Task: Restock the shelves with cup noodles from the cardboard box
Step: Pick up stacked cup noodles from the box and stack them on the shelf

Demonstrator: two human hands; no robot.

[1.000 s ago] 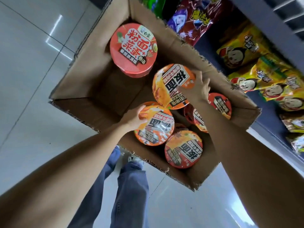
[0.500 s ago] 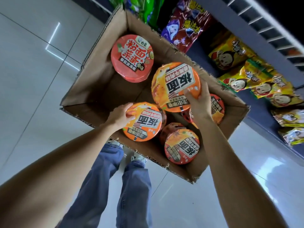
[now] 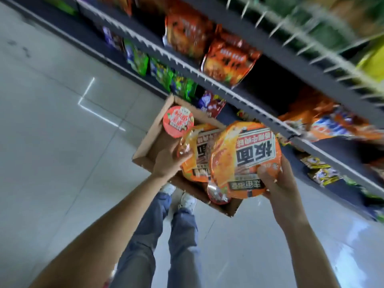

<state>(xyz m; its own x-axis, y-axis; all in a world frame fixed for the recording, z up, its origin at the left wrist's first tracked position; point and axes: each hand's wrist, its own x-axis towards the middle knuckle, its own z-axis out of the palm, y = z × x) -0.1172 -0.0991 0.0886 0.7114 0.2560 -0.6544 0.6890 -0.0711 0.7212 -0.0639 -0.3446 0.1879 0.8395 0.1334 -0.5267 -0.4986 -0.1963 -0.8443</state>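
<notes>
Orange noodle cups, one gripped in each hand: left hand, right hand.

Two orange cup noodles with black-and-white label lids are raised above the cardboard box: the nearer orange cup, lid facing up, overlaps the second orange cup to its left. A red-lidded cup stands upright in the box's far corner. Another cup shows partly beneath the nearer one. The box sits open on the floor beside the shelves.
</notes>
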